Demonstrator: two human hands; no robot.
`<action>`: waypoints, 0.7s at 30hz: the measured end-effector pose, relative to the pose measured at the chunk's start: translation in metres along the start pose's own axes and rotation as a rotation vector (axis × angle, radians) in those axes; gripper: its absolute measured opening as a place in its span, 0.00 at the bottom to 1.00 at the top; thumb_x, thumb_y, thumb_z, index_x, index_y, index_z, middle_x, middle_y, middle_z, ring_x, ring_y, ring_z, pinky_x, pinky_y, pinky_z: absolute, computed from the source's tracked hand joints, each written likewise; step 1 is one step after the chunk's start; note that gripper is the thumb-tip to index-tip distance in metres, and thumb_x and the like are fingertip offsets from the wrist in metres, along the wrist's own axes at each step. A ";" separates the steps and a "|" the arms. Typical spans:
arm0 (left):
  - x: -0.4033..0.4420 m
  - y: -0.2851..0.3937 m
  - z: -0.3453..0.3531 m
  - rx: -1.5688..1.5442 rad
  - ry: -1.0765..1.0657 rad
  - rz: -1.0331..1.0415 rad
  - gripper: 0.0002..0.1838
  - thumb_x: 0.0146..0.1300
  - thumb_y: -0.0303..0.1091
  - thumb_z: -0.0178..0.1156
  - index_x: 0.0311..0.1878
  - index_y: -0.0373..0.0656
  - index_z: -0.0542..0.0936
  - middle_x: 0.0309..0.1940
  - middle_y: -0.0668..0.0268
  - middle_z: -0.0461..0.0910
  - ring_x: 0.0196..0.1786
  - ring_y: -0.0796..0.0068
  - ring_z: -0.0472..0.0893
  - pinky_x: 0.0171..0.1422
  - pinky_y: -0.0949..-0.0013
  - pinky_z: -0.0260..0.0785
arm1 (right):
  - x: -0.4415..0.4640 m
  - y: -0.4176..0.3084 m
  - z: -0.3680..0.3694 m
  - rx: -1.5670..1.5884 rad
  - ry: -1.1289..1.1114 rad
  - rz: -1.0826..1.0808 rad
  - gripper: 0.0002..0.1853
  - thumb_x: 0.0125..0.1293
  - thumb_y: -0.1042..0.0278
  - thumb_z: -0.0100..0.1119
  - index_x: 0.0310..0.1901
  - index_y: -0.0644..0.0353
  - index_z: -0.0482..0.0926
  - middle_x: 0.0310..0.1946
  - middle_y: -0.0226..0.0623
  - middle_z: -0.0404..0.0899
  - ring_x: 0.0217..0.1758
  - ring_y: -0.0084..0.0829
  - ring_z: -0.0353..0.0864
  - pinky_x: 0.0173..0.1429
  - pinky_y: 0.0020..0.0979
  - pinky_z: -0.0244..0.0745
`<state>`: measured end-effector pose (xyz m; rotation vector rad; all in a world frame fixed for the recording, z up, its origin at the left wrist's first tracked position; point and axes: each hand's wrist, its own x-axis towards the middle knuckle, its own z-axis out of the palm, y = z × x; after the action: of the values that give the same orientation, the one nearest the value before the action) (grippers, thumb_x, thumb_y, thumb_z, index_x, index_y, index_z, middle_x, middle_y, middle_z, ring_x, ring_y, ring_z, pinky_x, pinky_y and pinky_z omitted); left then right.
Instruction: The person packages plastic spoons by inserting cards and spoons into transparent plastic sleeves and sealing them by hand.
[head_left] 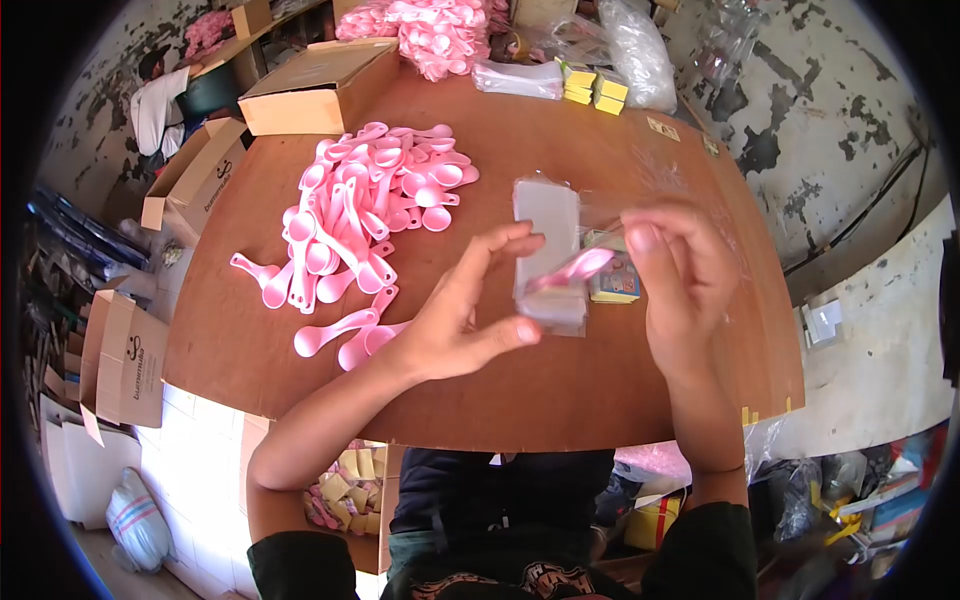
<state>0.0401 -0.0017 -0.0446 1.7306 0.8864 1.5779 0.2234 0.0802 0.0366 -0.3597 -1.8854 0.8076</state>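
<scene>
My left hand is over the middle of the brown table, thumb and fingers apart, with nothing between them. A pink spoon, blurred, hangs between my hands and seems to be in a clear bag. My right hand pinches the clear plastic at its upper right. Below lie a stack of clear bags and a small stack of printed cards, partly hidden by the spoon and plastic. A large pile of pink spoons lies left of my hands.
An open cardboard box stands at the back left, near bagged pink spoons. Yellow card stacks and plastic bags are at the back. A person is at the far left. Cartons stand beside the table.
</scene>
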 end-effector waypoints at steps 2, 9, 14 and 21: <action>0.001 0.000 -0.002 0.047 0.045 -0.014 0.42 0.59 0.42 0.70 0.69 0.35 0.59 0.64 0.51 0.69 0.71 0.57 0.66 0.74 0.53 0.57 | 0.008 0.000 -0.001 -0.040 -0.038 0.048 0.05 0.62 0.74 0.64 0.36 0.67 0.82 0.33 0.36 0.82 0.36 0.21 0.79 0.40 0.24 0.72; 0.004 -0.003 -0.001 0.248 0.045 0.030 0.42 0.54 0.35 0.75 0.68 0.36 0.61 0.59 0.51 0.72 0.65 0.58 0.72 0.71 0.54 0.62 | -0.001 -0.017 0.003 0.046 -0.005 0.066 0.04 0.63 0.74 0.64 0.36 0.66 0.82 0.29 0.33 0.82 0.33 0.18 0.78 0.37 0.23 0.71; 0.000 0.004 0.005 -0.075 -0.081 -0.232 0.38 0.54 0.32 0.74 0.65 0.38 0.65 0.52 0.58 0.77 0.58 0.67 0.78 0.62 0.61 0.72 | -0.009 0.001 0.006 0.222 -0.057 0.518 0.10 0.66 0.66 0.63 0.39 0.66 0.82 0.26 0.27 0.81 0.32 0.15 0.77 0.36 0.24 0.71; -0.005 -0.021 0.011 -0.011 -0.106 -0.306 0.27 0.58 0.29 0.70 0.59 0.39 0.70 0.41 0.62 0.85 0.42 0.79 0.83 0.41 0.73 0.77 | -0.030 0.029 -0.003 0.376 -0.121 0.593 0.13 0.68 0.64 0.62 0.45 0.67 0.80 0.39 0.36 0.82 0.36 0.21 0.81 0.40 0.25 0.75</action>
<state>0.0493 0.0064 -0.0653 1.5686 1.0312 1.2773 0.2361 0.0856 -0.0032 -0.6547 -1.6968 1.5821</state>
